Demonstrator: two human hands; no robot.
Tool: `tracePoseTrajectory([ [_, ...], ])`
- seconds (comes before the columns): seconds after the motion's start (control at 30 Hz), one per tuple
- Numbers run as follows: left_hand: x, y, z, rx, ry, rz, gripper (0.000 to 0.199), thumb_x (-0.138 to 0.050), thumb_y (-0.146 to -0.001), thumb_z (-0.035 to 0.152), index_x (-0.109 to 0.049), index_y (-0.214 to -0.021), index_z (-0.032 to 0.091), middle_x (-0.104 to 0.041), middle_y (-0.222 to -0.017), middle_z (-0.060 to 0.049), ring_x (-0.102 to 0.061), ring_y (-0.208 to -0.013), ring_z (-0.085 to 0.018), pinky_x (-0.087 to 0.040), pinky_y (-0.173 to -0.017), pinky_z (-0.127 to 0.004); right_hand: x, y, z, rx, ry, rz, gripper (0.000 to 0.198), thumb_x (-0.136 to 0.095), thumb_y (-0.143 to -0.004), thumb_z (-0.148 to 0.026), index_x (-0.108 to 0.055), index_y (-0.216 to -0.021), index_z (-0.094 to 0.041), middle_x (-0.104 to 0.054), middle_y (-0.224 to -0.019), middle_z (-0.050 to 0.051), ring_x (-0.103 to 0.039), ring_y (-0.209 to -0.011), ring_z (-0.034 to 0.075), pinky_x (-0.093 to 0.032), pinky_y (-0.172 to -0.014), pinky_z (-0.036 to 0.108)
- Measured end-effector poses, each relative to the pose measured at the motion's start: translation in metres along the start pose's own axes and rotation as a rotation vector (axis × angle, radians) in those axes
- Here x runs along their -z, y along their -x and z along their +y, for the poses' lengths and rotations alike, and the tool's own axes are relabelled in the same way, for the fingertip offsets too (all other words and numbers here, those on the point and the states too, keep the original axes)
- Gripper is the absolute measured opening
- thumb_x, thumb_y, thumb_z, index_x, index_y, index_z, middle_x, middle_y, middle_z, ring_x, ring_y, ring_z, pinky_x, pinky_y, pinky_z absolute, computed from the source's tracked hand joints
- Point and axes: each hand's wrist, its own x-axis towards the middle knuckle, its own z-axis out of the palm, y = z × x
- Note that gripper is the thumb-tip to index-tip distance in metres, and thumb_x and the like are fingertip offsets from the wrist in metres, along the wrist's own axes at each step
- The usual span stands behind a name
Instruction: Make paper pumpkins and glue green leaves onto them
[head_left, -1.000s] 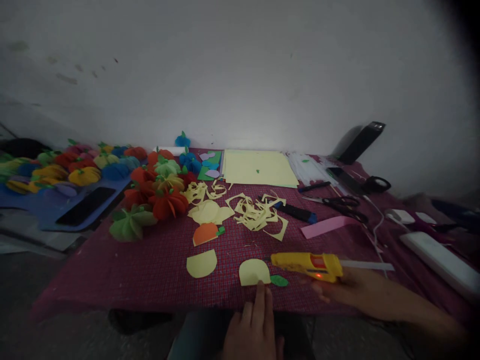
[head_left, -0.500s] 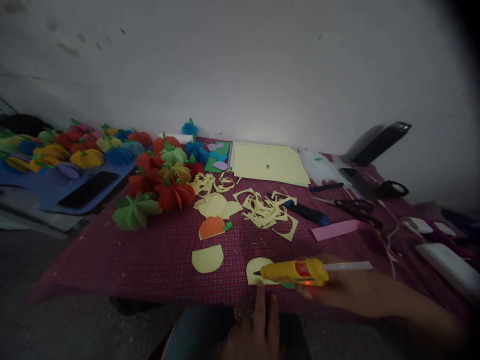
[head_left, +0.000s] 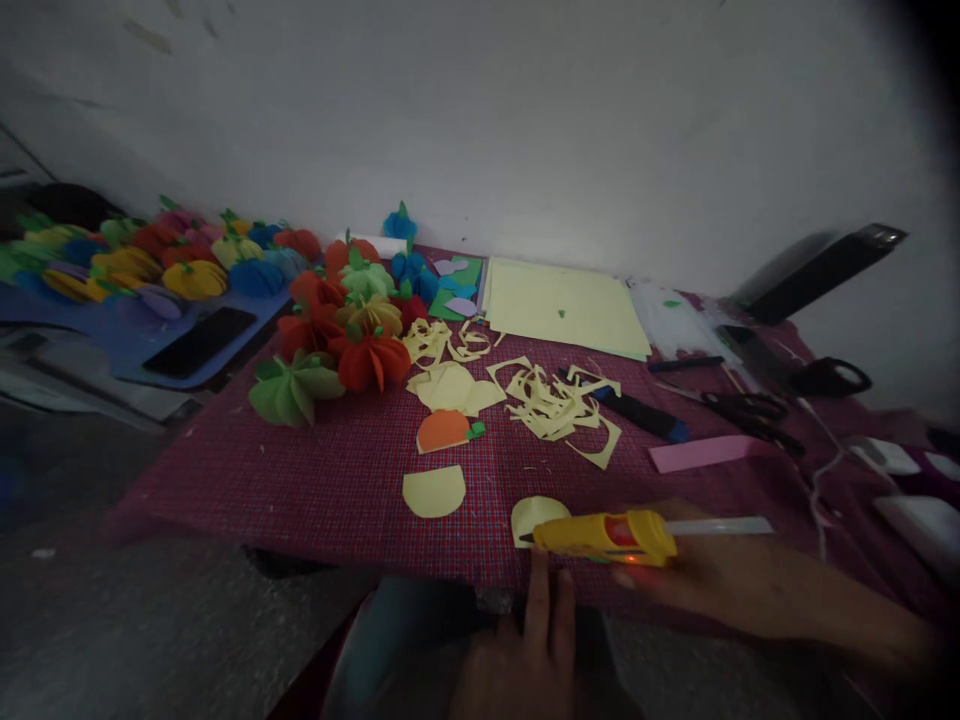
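My right hand [head_left: 694, 575] is closed round a yellow hot glue gun [head_left: 600, 537] with a clear glue stick [head_left: 724, 525] jutting from its back. The dark nozzle touches or hovers just over a rounded cream paper piece [head_left: 544, 510] near the table's front edge; I cannot tell which. My left hand [head_left: 525, 650] has its fingers stretched out, the tips at the lower edge of that piece. A bit of green shows beneath the gun. To the left lie another cream paper piece [head_left: 435, 492] and an orange half-round piece [head_left: 442, 432] with a green tab.
Several folded paper pumpkins [head_left: 371, 360] crowd the left side near a phone [head_left: 201, 340]. Cream offcuts [head_left: 555, 400] lie mid-table, before stacked paper sheets [head_left: 568, 308]. Right are a box cutter [head_left: 645, 415], scissors [head_left: 750, 408], a pink strip [head_left: 709, 453] and a white cable [head_left: 819, 480].
The whole view has shifted, so the table's things appear further right and slightly higher. The glue gun's tip has moved from the middle of the cream piece to its lower edge.
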Motion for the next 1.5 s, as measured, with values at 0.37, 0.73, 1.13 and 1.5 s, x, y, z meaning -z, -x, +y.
tracePoseTrajectory([
  [0.37, 0.0005, 0.0005, -0.0005, -0.018, 0.012, -0.017, 0.053, -0.058, -0.078, 0.030, -0.049, -0.130, 0.023, -0.046, -0.134, -0.019, -0.059, -0.043, -0.012, -0.050, -0.032, -0.026, -0.0009, -0.0005, -0.0015, 0.077, -0.036, 0.044, 0.041, -0.043, -0.087, -0.049, -0.063, -0.114, -0.025, -0.066, -0.107, 0.006, -0.061, -0.095, 0.025, -0.047, -0.088, 0.036],
  [0.73, 0.0033, -0.0003, 0.0003, 0.011, 0.006, -0.007, 0.050, -0.058, -0.078, 0.030, -0.051, -0.128, 0.025, -0.049, -0.132, -0.020, -0.058, -0.042, -0.012, -0.050, -0.033, -0.025, -0.0048, -0.0023, 0.0030, 0.072, -0.038, 0.030, 0.042, -0.043, -0.087, -0.050, -0.063, -0.114, -0.024, -0.065, -0.109, 0.006, -0.061, -0.096, 0.025, -0.046, -0.089, 0.036],
  [1.13, 0.0009, -0.0002, 0.0007, 0.019, -0.026, 0.035, 0.048, -0.054, -0.078, 0.020, -0.053, -0.126, 0.025, -0.048, -0.134, -0.018, -0.055, -0.038, -0.009, -0.049, -0.031, -0.023, 0.0009, -0.0043, 0.0009, 0.077, -0.114, 0.021, 0.044, -0.041, -0.089, -0.047, -0.057, -0.123, -0.024, -0.066, -0.112, 0.005, -0.061, -0.100, 0.026, -0.046, -0.091, 0.037],
  [1.5, -0.0035, 0.0000, 0.0010, 0.038, -0.049, 0.117, 0.043, -0.055, -0.078, 0.021, -0.058, -0.121, 0.027, -0.059, -0.124, -0.010, -0.053, -0.035, -0.009, -0.047, -0.028, -0.022, -0.0029, -0.0008, -0.0016, 0.123, -0.054, 0.043, 0.042, -0.043, -0.088, -0.046, -0.061, -0.116, -0.021, -0.063, -0.112, 0.009, -0.058, -0.103, 0.026, -0.046, -0.089, 0.038],
])
